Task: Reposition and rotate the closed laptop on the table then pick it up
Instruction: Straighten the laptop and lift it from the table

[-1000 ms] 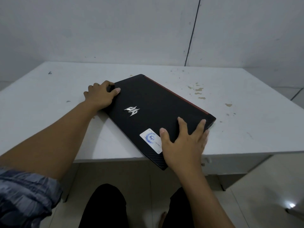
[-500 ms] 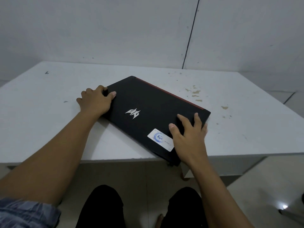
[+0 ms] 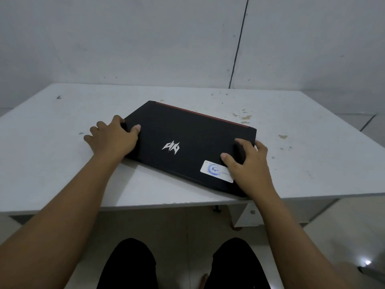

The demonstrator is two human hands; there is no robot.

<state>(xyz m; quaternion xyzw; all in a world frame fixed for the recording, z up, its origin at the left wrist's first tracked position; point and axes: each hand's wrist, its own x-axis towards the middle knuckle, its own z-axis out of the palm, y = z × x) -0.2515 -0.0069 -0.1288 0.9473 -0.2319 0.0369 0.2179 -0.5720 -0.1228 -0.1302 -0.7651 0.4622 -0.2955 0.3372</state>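
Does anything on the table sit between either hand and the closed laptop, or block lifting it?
Nothing visible does. The left hand and right hand already rest on the laptop, and the table around it holds only stains.

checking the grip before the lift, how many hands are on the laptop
2. The left hand is at the laptop's left edge, thumb on the lid. The right hand is on its near right corner, partly covering the white sticker.

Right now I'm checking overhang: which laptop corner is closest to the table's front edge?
The laptop corner under the right hand, beside the white sticker; the other corners lie farther back on the table.
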